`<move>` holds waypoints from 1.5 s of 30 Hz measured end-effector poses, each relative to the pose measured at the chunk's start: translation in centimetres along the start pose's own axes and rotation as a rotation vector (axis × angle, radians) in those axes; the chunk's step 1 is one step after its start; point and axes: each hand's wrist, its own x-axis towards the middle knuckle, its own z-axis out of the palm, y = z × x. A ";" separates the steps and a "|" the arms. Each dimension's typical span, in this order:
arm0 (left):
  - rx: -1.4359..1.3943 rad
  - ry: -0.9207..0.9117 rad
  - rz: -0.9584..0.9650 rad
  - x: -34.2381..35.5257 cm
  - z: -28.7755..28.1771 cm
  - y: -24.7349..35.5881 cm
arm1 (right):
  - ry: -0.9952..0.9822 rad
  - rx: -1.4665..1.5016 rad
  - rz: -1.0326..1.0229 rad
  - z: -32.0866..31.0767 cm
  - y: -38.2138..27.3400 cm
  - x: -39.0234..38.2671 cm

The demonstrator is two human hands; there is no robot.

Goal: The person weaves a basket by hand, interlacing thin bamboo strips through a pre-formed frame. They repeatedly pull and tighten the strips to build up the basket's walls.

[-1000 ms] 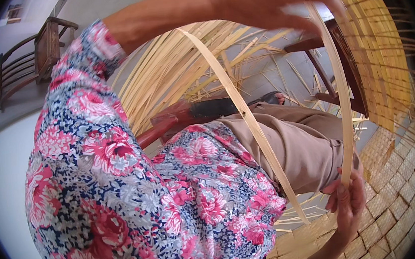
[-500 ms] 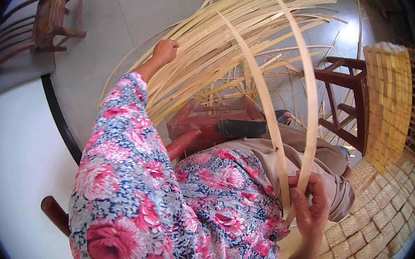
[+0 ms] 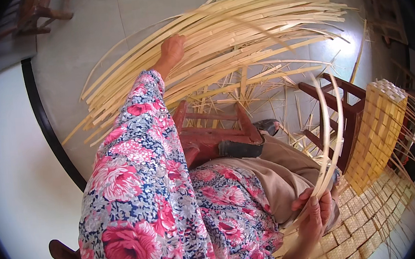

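Note:
My left hand (image 3: 172, 48) is closed over a long pile of pale split strips (image 3: 261, 12) on the floor; what its fingers hold, if anything, is hidden. My right hand (image 3: 314, 209), low at the right beside my lap, grips two long pale strips (image 3: 325, 128) that curve upward, their tops near a dark wooden stool. My legs in brown trousers (image 3: 286, 172) lie beneath. At the right a yellow woven piece (image 3: 375, 133) stands against the stool, with a woven mat (image 3: 356, 220) below it.
A red wooden seat (image 3: 203, 140) with a dark pad is under me. The dark stool (image 3: 352, 105) is at the right. Another wooden chair (image 3: 36, 16) is at the upper left. Loose scraps (image 3: 278, 87) litter the grey floor (image 3: 83, 36). A white surface (image 3: 15, 158) edges the left.
My left arm has swung from across the upper view down onto the pile, its hand now closed. My right hand holds the two strips closer together, their tops shifted right and lower.

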 end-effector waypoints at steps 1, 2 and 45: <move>-0.035 -0.020 0.037 -0.6 0.8 0.1 | 0.024 0.035 0.015 -0.2 0.0 0.1; -0.073 -0.039 0.074 -1.3 1.4 0.9 | 0.032 0.076 0.012 -0.8 0.5 0.0; -0.126 -0.131 0.251 -6.5 0.0 7.3 | 0.053 0.420 -0.106 -5.9 3.4 1.7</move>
